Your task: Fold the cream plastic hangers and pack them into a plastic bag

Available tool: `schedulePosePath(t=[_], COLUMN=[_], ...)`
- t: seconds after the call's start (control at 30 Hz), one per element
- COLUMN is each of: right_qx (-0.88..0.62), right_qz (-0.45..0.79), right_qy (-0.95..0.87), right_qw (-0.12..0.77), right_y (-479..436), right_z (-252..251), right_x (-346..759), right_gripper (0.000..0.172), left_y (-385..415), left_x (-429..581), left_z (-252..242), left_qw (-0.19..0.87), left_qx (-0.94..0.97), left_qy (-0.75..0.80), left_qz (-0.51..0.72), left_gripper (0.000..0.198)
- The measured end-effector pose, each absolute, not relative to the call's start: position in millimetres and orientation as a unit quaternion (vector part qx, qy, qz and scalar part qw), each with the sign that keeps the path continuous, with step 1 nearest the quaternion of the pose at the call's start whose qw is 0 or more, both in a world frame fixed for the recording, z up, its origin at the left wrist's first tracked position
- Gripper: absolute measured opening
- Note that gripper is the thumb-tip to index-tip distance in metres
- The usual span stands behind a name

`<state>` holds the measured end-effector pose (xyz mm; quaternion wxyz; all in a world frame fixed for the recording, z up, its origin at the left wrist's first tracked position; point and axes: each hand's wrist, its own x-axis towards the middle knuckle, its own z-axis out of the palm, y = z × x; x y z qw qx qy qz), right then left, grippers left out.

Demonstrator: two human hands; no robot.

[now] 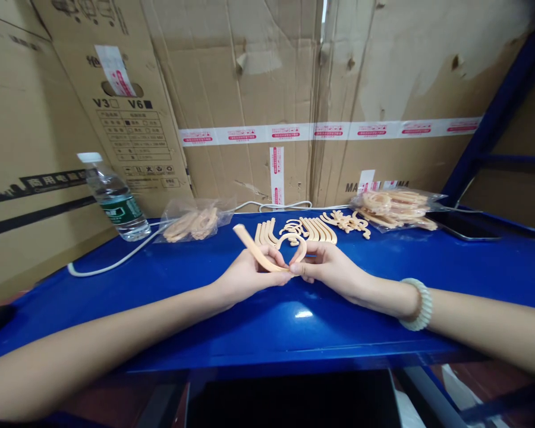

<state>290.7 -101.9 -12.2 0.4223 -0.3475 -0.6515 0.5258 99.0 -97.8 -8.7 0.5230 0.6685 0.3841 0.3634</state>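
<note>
My left hand pinches a pale beige curved strip, its long arm rising to the upper left. Between the fingers of my right hand is a beige hook-shaped piece that arches back over the gap between my hands. The lower ends of the two pieces meet at my fingertips; whether they are joined, I cannot tell. Just beyond lie several matching curved strips in a neat row, more bent strips to their left, and a pile of small curled pieces.
On the blue table are a water bottle, a clear bag of beige parts at left and a fuller bag at right. A dark phone and a white cable lie there too. Cardboard walls the back.
</note>
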Motion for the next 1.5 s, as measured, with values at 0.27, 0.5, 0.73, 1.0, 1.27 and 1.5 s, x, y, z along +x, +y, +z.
schedulePosePath(t=[0.27, 0.5, 0.73, 1.0, 1.27, 1.5], right_qx=[-0.337, -0.318, -0.271, -0.269, -0.328, -0.314], right_qz=[0.470, 0.012, -0.028, -0.016, 0.101, 0.376], right_qy=[-0.704, -0.910, -0.932, -0.921, -0.801, -0.664], right_qw=[0.412, 0.266, 0.238, 0.281, 0.491, 0.565], right_y=[-76.9, -26.7, -23.6, -20.8, -30.2, -56.5], right_z=[12.2, 13.0, -7.8, -8.8, 16.3, 36.5], right_x=[315.1, 365.5, 354.8, 356.8, 357.3, 350.8], right_gripper=[0.035, 0.012, 0.016, 0.016, 0.023, 0.026], left_y=[-96.2, -89.6, -87.8, -88.0, -87.5, -86.0], left_x=[98.9, 93.2, 93.3, 93.1, 90.3, 89.2], left_z=[0.8, 6.4, 5.7, 5.6, 4.3, 1.9], left_qw=[0.591, 0.672, 0.695, 0.707, 0.711, 0.708], left_qx=[0.592, 0.496, 0.458, 0.449, 0.451, 0.468], left_qy=[0.415, 0.406, 0.384, 0.369, 0.361, 0.348], left_qz=[0.358, 0.371, 0.399, 0.403, 0.401, 0.398], left_gripper=[0.020, 0.013, 0.014, 0.015, 0.018, 0.025])
